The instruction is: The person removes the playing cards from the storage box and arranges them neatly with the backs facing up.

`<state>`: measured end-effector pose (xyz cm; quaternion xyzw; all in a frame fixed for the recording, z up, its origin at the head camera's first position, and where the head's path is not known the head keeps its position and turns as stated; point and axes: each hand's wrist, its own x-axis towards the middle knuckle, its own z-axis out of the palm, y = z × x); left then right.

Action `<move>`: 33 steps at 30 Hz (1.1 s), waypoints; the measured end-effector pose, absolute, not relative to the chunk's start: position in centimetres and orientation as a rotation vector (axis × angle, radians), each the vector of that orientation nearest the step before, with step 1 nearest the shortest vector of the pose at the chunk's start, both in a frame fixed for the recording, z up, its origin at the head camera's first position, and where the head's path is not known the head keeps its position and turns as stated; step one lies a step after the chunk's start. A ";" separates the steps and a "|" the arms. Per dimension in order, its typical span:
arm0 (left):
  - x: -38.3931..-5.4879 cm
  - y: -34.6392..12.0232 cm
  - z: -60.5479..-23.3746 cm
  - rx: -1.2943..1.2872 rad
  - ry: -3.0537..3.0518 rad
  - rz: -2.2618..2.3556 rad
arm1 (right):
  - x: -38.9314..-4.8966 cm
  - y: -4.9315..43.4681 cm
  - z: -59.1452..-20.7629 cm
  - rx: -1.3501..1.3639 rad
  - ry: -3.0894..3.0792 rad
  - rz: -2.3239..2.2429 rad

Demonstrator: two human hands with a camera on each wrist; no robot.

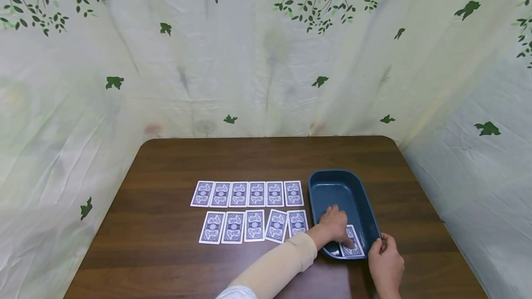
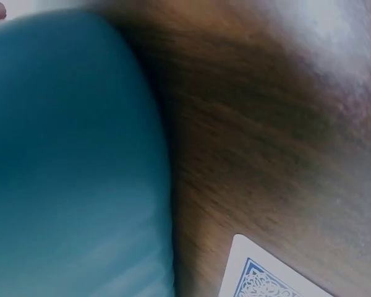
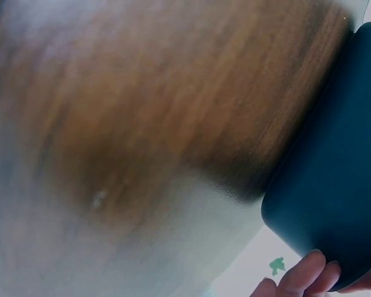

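Observation:
A dark blue tray (image 1: 335, 187) sits on the right of the table. Inside its near end lies a playing card (image 1: 353, 249), blue-and-white back up. My left hand (image 1: 334, 224) reaches over the tray's left side, thumb resting on that card and fingers extended toward the middle of the tray. At the near right corner my right hand (image 1: 386, 262) grips the rim between thumb and fingers; its fingertips (image 3: 306, 275) show against the tray's outer wall (image 3: 334, 167) in the right wrist view.
Left of the tray, several face-down cards form a far row (image 1: 256, 194) and a near row (image 1: 254, 226). One near-row card (image 1: 276, 226) is tilted; the rightmost (image 1: 297, 221) is partly behind my left forearm. A leaf-printed curtain (image 1: 266, 59) surrounds the wooden table (image 1: 166, 262).

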<state>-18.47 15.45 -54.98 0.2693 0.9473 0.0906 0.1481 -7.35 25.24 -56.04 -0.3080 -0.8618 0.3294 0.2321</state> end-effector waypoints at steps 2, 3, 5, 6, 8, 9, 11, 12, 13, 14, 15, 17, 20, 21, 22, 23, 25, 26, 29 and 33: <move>-18.5 15.3 -54.9 0.760 2.712 0.272 | -7.4 25.2 -56.0 -0.857 -2.376 0.913; -18.6 15.2 -54.9 0.755 2.700 0.284 | -7.4 25.2 -56.0 -0.862 -2.380 0.919; -18.7 15.1 -54.8 0.744 2.669 0.342 | -7.4 25.2 -55.9 -0.873 -2.393 0.927; -18.8 15.0 -54.8 0.748 2.654 0.362 | -7.4 25.2 -55.9 -0.875 -2.397 0.930; -19.0 14.9 -54.7 0.756 2.613 0.425 | -7.4 25.2 -55.9 -0.881 -2.406 0.935; -19.1 14.8 -54.7 0.756 2.581 0.467 | -7.4 25.2 -55.8 -0.884 -2.408 0.937; -19.3 14.8 -54.7 0.757 2.527 0.539 | -7.5 25.3 -55.9 -0.887 -2.410 0.937; -19.3 14.7 -54.6 0.753 2.495 0.576 | -7.5 25.3 -55.9 -0.890 -2.410 0.936; -19.4 14.6 -54.6 0.738 2.468 0.629 | -7.4 25.3 -55.9 -0.893 -2.408 0.936; -19.4 14.6 -54.6 0.720 2.443 0.676 | -7.4 25.3 -55.8 -0.893 -2.407 0.936; -19.5 14.5 -54.5 0.707 2.433 0.719 | -7.4 25.3 -55.9 -0.892 -2.410 0.936; -19.6 14.2 -54.1 0.691 2.437 0.788 | -7.5 25.3 -55.9 -0.891 -2.411 0.937; -19.8 13.7 -53.5 0.672 2.462 0.882 | -7.5 25.2 -56.0 -0.888 -2.401 0.939; -19.9 13.6 -53.3 0.675 2.473 0.909 | -7.5 25.2 -56.1 -0.889 -2.398 0.940; -19.9 13.3 -53.0 0.672 2.477 0.932 | -7.5 25.2 -56.1 -0.887 -2.391 0.939; -20.0 13.0 -52.7 0.671 2.475 0.966 | -7.5 25.2 -56.1 -0.884 -2.385 0.938; -20.1 12.3 -52.1 0.679 2.471 1.039 | -7.5 25.1 -56.2 -0.876 -2.379 0.936; -20.2 11.9 -51.8 0.670 2.456 1.084 | -7.5 25.1 -56.3 -0.873 -2.377 0.938; -20.3 10.4 -51.1 0.650 2.405 1.230 | -7.6 25.1 -56.3 -0.870 -2.375 0.942; -20.5 8.5 -50.3 0.606 2.364 1.375 | -7.5 25.2 -56.3 -0.897 -2.378 0.944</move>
